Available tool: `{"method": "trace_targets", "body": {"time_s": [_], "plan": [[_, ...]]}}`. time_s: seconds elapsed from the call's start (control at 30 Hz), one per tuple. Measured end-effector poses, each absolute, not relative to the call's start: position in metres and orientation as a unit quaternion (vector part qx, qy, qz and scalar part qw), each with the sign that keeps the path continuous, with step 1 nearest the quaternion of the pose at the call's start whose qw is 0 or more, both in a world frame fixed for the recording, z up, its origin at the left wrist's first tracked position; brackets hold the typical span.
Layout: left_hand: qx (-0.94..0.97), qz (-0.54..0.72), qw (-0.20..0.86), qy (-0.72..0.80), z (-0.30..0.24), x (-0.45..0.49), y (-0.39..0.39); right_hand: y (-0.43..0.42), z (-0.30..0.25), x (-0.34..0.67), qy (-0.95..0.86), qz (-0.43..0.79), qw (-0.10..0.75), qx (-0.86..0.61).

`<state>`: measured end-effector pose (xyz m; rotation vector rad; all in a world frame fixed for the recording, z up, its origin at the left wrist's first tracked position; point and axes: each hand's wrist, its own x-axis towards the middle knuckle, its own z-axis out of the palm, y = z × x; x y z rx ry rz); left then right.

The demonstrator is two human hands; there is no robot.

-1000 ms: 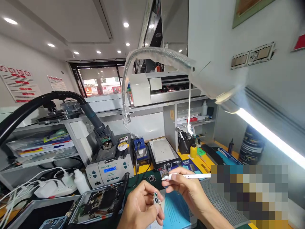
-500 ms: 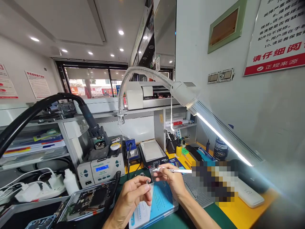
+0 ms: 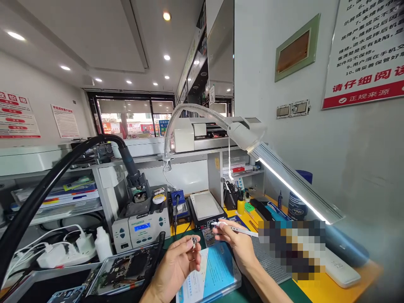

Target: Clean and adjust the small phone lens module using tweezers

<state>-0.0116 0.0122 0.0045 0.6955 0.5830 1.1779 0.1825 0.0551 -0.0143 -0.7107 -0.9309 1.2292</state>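
Observation:
My left hand (image 3: 176, 265) pinches a small dark-and-silver electronic part (image 3: 194, 241) between thumb and fingertips. The part's exact kind is too small to tell. Just to the right, my right hand (image 3: 238, 242) grips a slim white stick-like tool (image 3: 244, 231) much as one holds a pen. Its pale tip (image 3: 215, 224) points left and stays a little apart from the small part. Beneath both hands lies a blue and white printed box or booklet (image 3: 217, 265), partly hidden by my left hand.
At left are an opened device with exposed boards (image 3: 126, 269), a white bottle (image 3: 103, 244) and a soldering station (image 3: 142, 231). A lit lamp (image 3: 293, 185) slants over the right side. A white power bank-like block (image 3: 342, 269) lies there beside a blurred-out patch.
My view has tilted up slightly and turned a little left. My left hand has turned the small part so that more of it shows. Both grips remain.

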Motion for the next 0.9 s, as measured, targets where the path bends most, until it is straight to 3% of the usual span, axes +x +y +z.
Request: {"method": "trace_targets", "body": {"time_s": [0.17,0.47,0.9], "plan": [[0.274,0.540,0.744,0.283,0.031,-0.002,0.029,0.059,0.025,0.183,-0.439,0.519,0.665,-0.311],[0.343,0.599,0.709,0.146,0.112,0.014,0.073,0.066,0.113,0.167,-0.543,0.375,0.694,-0.287],[0.384,0.523,0.760,0.029,0.115,0.013,0.111,0.081,0.132,0.157,-0.581,0.189,0.743,-0.272]]}}
